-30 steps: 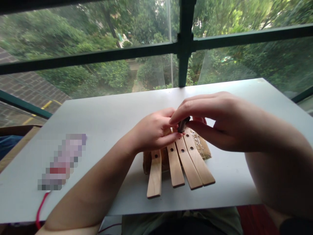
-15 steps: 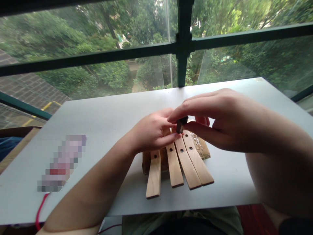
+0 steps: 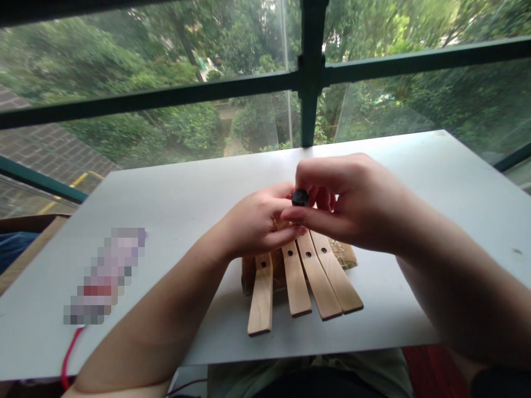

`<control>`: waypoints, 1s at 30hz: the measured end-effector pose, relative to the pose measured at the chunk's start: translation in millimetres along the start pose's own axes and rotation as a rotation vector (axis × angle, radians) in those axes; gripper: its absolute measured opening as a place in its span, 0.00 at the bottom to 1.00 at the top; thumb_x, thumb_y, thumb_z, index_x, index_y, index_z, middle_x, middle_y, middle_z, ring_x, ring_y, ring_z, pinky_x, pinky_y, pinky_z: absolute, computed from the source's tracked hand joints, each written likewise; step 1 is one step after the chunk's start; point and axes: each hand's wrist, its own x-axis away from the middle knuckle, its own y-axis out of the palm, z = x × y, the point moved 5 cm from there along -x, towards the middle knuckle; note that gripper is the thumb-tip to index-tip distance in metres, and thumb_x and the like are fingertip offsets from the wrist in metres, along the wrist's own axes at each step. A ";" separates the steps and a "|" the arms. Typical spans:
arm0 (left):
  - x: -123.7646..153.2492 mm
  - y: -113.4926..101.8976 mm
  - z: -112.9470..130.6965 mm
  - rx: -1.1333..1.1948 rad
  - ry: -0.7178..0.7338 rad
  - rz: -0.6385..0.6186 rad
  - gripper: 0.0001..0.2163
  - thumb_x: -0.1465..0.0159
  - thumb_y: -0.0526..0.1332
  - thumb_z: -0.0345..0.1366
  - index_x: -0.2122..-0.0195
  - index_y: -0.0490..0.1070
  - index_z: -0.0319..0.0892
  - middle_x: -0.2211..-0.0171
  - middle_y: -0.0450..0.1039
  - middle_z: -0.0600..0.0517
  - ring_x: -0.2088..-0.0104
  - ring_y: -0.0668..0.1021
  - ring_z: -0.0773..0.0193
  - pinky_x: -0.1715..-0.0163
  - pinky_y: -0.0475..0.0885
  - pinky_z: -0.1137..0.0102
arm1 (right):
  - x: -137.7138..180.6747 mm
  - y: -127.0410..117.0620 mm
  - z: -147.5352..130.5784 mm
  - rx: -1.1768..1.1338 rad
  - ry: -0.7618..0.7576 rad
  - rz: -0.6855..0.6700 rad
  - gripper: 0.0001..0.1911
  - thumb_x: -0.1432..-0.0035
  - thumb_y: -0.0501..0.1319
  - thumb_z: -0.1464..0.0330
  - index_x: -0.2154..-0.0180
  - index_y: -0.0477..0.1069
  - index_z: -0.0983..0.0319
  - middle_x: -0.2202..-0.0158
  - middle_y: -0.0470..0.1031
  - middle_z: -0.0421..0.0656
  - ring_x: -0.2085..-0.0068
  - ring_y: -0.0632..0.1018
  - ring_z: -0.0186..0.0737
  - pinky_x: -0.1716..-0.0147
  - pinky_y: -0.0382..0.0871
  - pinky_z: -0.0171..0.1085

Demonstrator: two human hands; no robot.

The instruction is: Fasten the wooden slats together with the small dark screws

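Observation:
Several flat wooden slats (image 3: 295, 282) with small holes fan out toward me on a white board (image 3: 174, 193). My left hand (image 3: 257, 224) is closed over their far ends, pressing them together. My right hand (image 3: 344, 204) is just above and to the right, pinching a small black round part (image 3: 299, 197) between thumb and fingers, right over the gathered slat ends. Under the slats lies a small brown bag (image 3: 346, 254), partly hidden.
A pixelated oblong item (image 3: 103, 276) lies on the board's left side, with a red cord (image 3: 68, 354) running off the near edge. Behind the board is a green-framed window (image 3: 309, 77) with trees outside. Dark fabric shows below the board's near edge.
My right hand has curled in and turned, so the black part now shows its round end toward me instead of lying sideways. My left hand and the slats have hardly moved.

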 end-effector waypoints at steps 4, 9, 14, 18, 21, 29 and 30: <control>-0.1 -1.5 -0.9 0.025 -0.025 -0.009 0.02 0.36 0.63 0.32 0.64 0.73 0.40 0.57 0.74 0.49 0.56 0.76 0.65 0.56 0.72 0.74 | 0.5 1.2 0.1 -0.026 0.005 0.009 0.14 0.44 0.67 0.64 0.73 0.64 0.61 0.78 0.66 0.34 0.76 0.65 0.29 0.76 0.54 0.35; -1.4 -5.8 -2.2 0.151 -0.070 -0.027 0.06 0.37 0.67 0.38 0.63 0.75 0.41 0.60 0.75 0.51 0.60 0.76 0.67 0.58 0.71 0.75 | -0.4 1.1 1.5 -0.039 0.010 0.011 0.14 0.43 0.67 0.64 0.74 0.65 0.61 0.78 0.65 0.34 0.76 0.64 0.29 0.77 0.55 0.35; -2.2 -8.2 -3.0 0.177 -0.151 0.024 0.07 0.38 0.67 0.38 0.63 0.75 0.41 0.63 0.76 0.53 0.62 0.77 0.67 0.60 0.72 0.75 | -0.4 2.6 1.2 -0.037 -0.008 0.008 0.13 0.43 0.67 0.65 0.74 0.65 0.61 0.78 0.64 0.34 0.76 0.64 0.30 0.76 0.55 0.35; -0.5 -7.9 -5.7 0.234 -0.232 0.064 0.08 0.40 0.69 0.36 0.61 0.74 0.40 0.63 0.77 0.53 0.63 0.78 0.68 0.63 0.73 0.77 | -0.7 1.1 -1.1 0.004 -0.039 0.025 0.14 0.42 0.66 0.65 0.74 0.64 0.61 0.76 0.64 0.36 0.74 0.64 0.30 0.75 0.55 0.35; 1.3 -6.9 -7.2 0.279 -0.250 0.069 0.08 0.41 0.69 0.35 0.61 0.75 0.40 0.64 0.77 0.53 0.64 0.79 0.67 0.64 0.74 0.76 | -0.6 0.7 -2.2 0.039 -0.056 0.024 0.15 0.41 0.65 0.64 0.74 0.62 0.61 0.76 0.61 0.35 0.74 0.62 0.30 0.75 0.53 0.35; 1.8 -7.3 -6.6 0.294 -0.239 0.039 0.08 0.40 0.69 0.37 0.62 0.77 0.41 0.61 0.80 0.51 0.59 0.81 0.61 0.56 0.76 0.71 | 6.2 -8.3 -12.7 0.037 -0.223 0.002 0.04 0.39 0.62 0.69 0.61 0.70 0.61 0.60 0.70 0.42 0.64 0.71 0.34 0.65 0.67 0.35; 1.2 -7.3 -6.1 0.286 -0.241 0.025 0.08 0.39 0.69 0.38 0.61 0.78 0.41 0.59 0.80 0.50 0.58 0.81 0.61 0.55 0.76 0.71 | 8.0 -11.8 -14.5 -0.005 -0.249 -0.005 0.04 0.39 0.60 0.71 0.60 0.70 0.61 0.58 0.71 0.42 0.63 0.73 0.34 0.64 0.68 0.35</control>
